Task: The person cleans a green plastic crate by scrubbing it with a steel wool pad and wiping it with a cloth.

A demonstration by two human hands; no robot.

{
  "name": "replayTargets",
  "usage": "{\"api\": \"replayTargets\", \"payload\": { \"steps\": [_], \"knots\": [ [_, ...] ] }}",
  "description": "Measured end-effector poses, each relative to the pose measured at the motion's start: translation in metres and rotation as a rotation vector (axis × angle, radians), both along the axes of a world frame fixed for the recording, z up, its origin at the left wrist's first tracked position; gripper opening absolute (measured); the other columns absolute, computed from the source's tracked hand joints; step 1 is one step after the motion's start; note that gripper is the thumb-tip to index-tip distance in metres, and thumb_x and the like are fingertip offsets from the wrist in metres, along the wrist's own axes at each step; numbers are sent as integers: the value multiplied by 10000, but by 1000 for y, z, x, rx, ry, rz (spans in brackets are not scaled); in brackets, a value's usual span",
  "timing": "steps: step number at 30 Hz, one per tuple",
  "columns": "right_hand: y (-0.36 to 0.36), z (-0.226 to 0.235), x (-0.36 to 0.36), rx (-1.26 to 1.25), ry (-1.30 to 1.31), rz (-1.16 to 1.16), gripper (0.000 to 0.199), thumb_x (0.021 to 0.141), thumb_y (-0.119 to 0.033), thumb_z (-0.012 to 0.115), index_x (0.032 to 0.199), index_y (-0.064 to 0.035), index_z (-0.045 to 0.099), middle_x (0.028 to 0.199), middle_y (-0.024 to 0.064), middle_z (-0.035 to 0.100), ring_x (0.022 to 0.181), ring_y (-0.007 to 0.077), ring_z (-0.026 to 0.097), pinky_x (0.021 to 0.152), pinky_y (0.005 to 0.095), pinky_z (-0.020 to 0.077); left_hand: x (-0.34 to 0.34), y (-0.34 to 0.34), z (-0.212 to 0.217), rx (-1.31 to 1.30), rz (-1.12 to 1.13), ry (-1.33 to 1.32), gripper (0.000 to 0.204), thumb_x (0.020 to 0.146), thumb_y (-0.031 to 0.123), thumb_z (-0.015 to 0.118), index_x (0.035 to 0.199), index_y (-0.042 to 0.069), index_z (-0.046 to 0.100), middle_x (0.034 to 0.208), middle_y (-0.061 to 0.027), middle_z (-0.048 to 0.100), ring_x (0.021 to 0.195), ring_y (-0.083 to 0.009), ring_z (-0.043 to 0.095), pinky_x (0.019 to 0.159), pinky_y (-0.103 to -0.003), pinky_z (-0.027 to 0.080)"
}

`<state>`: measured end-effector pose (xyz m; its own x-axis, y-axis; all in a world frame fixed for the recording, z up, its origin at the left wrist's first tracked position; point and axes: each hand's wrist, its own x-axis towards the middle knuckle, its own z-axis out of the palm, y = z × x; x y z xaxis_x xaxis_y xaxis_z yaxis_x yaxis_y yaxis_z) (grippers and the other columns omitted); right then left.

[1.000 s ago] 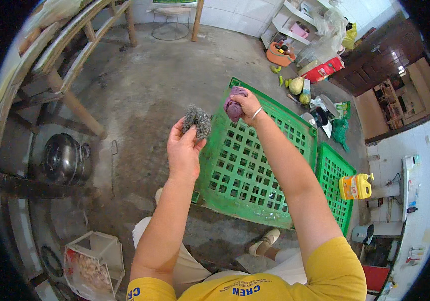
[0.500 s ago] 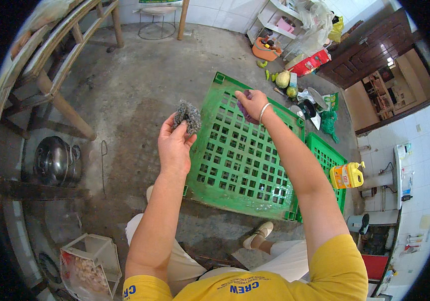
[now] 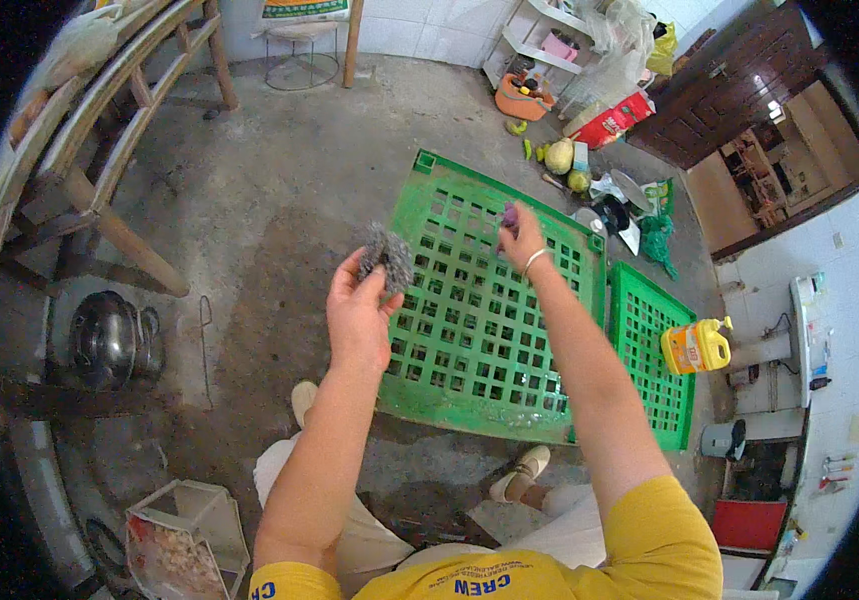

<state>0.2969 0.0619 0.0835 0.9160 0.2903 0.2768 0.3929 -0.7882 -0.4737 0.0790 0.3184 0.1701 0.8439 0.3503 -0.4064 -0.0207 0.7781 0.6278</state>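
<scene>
A grey wire scouring pad (image 3: 387,258) is pinched between the thumb and fingers of my left hand (image 3: 359,315), raised at the left edge of a large green plastic crate (image 3: 411,208). My right hand (image 3: 523,238) grips a bunched purple cloth (image 3: 508,214) over the far right part of the crate's slotted face. Its fingers curl around the cloth, which is partly hidden. Whether the cloth touches the plastic I cannot tell. Wet streaks and some foam show along the crate's near edge.
Right of the crate, a yellow jug (image 3: 696,347) stands on a smaller green crate (image 3: 639,300). Melons (image 3: 559,155), an orange basket (image 3: 523,98) and bags lie at the far right. Wooden furniture (image 3: 129,240), a metal pot (image 3: 104,340) and a white bin (image 3: 184,530) are on the left.
My right hand and the purple cloth have shifted right and nearer over the crate. My left hand, still with the scouring pad, has come slightly right and nearer. The view has shifted a little.
</scene>
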Motion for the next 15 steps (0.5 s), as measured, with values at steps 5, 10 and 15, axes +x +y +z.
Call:
{"api": "replayTargets", "payload": {
  "steps": [5, 10, 15],
  "knots": [
    [2, -41, 4, -336, -4, 22, 426, 770, -132, 593, 1189, -138, 517, 1104, 185, 545, 1030, 355, 519, 895, 424, 434, -2, -7, -4, 46, -51, 16, 291, 879, 58, 518, 1167, 93, 487, 1050, -7, 554, 882, -111, 555, 710, -278, 459],
    [46, 53, -23, -226, -125, -54, 312, 716, -174, 607, 1022, -124, 640, 895, 158, 635, 844, 321, 589, 773, 395, 477, 5, -7, -5, 40, -20, 26, 302, 874, 51, 528, 1170, 93, 483, 1046, -10, 559, 881, -112, 563, 694, -275, 463],
    [100, -7, -72, -298, -25, 32, 284, 731, -343, 641, 906, -119, 637, 841, 168, 638, 804, 320, 611, 723, 420, 500, 12, -17, -9, 45, -40, 50, 326, 869, 46, 535, 1187, 89, 474, 1032, -12, 554, 874, -114, 560, 673, -259, 466]
  ]
}}
